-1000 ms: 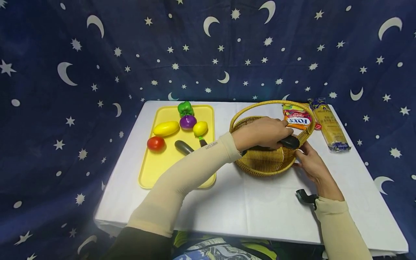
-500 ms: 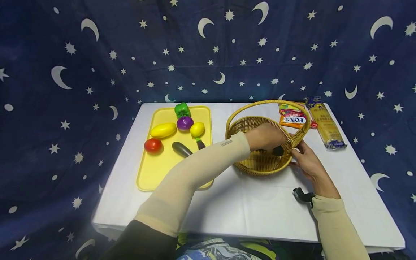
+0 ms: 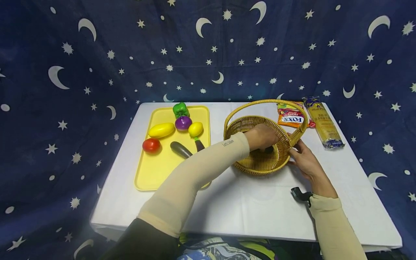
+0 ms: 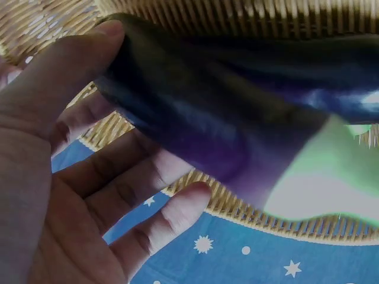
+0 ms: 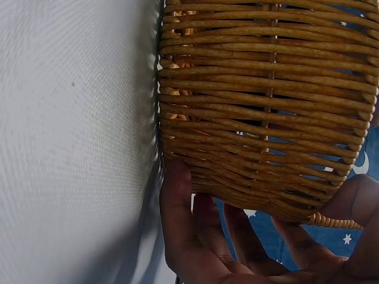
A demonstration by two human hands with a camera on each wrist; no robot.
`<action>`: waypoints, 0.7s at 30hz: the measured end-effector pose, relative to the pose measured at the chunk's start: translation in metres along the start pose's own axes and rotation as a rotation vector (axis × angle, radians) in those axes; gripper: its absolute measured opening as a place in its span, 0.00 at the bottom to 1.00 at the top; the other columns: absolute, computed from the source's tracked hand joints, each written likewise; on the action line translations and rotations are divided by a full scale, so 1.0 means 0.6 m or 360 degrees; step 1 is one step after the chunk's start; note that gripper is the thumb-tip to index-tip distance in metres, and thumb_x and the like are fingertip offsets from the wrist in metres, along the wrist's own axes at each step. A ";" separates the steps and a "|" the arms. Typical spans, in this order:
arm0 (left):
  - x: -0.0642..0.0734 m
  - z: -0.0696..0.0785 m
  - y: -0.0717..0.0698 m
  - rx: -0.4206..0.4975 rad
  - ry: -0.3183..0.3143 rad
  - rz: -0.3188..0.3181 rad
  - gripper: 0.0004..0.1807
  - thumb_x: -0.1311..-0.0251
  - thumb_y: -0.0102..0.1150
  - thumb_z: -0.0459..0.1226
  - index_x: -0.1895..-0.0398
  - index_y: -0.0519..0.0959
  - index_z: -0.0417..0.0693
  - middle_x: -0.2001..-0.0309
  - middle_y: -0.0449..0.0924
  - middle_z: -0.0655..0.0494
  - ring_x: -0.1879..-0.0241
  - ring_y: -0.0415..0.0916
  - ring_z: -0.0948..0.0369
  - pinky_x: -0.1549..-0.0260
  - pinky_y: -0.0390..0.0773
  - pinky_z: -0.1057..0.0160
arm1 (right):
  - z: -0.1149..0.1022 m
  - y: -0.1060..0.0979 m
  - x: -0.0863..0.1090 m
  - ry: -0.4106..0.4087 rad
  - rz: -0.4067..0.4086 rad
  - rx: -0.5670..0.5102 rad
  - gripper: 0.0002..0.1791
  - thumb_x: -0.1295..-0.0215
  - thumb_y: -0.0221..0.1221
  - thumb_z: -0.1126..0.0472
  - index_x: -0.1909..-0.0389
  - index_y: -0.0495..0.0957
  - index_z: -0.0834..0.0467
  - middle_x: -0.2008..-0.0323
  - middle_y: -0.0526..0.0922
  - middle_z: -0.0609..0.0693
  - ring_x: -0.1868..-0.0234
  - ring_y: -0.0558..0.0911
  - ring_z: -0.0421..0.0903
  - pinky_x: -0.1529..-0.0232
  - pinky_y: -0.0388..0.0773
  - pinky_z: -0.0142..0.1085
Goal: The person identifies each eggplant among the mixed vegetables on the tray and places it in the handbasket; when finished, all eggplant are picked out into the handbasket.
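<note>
In the left wrist view, my left hand (image 3: 264,136) holds a dark purple eggplant (image 4: 201,118) with a pale green cap, thumb on its blunt end. The hand is down inside the wicker basket (image 3: 256,169), whose tall arched handle stands up. Behind the held eggplant lies a second long, glossy dark purple one (image 4: 349,89). My right hand (image 3: 307,160) grips the basket's right side. In the right wrist view its fingers (image 5: 177,219) press against the woven wall, and the thumb is near the rim. In the head view the held eggplant is mostly hidden.
Left of the basket, a yellow tray (image 3: 152,177) bears a tomato (image 3: 151,145), yellow mango-shaped fruit (image 3: 161,130), green pepper (image 3: 180,109), round purple vegetable (image 3: 183,123), lemon (image 3: 195,129) and dark long vegetables (image 3: 180,149). Behind right lie a Fox's candy bag (image 3: 290,115) and pasta pack (image 3: 323,122).
My left hand has gone down and left into the basket with the eggplant, from near the handle's right base. The right hand keeps its hold on the basket's side.
</note>
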State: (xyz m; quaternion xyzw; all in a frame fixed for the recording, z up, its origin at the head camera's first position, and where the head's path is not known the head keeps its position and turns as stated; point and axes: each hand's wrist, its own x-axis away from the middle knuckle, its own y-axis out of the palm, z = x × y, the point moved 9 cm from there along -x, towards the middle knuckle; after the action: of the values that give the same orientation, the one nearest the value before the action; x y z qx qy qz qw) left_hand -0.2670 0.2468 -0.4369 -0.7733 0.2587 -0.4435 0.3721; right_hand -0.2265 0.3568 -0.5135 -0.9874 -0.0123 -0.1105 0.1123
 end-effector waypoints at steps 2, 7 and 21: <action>-0.001 0.000 0.003 0.0010 -0.0026 -0.0027 0.22 0.27 0.65 0.48 0.32 0.77 0.63 0.35 0.82 0.64 0.44 0.79 0.65 0.40 0.85 0.59 | 0.001 0.000 -0.001 0.0003 -0.0008 -0.0006 0.38 0.14 0.41 0.58 0.12 0.37 0.46 0.19 0.49 0.69 0.25 0.65 0.59 0.54 0.85 0.32; -0.003 0.007 0.007 0.0011 -0.0089 -0.0076 0.18 0.24 0.60 0.44 0.34 0.79 0.64 0.37 0.82 0.66 0.52 0.74 0.66 0.43 0.85 0.62 | 0.002 -0.001 -0.003 0.0022 -0.0010 -0.0020 0.38 0.15 0.41 0.59 0.12 0.36 0.46 0.17 0.47 0.69 0.21 0.61 0.65 0.54 0.85 0.31; -0.001 0.009 0.029 0.0028 -0.0046 -0.0127 0.35 0.24 0.60 0.47 0.18 0.60 0.65 0.28 0.77 0.63 0.37 0.79 0.65 0.38 0.83 0.59 | 0.004 0.001 -0.001 0.0032 0.0011 -0.0005 0.38 0.14 0.42 0.58 0.12 0.38 0.44 0.18 0.49 0.68 0.23 0.63 0.60 0.52 0.86 0.33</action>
State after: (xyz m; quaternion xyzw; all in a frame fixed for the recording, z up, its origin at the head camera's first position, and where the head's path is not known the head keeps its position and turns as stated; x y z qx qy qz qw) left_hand -0.2636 0.2390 -0.4529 -0.7859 0.2184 -0.4491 0.3648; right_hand -0.2268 0.3569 -0.5160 -0.9865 -0.0076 -0.1202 0.1111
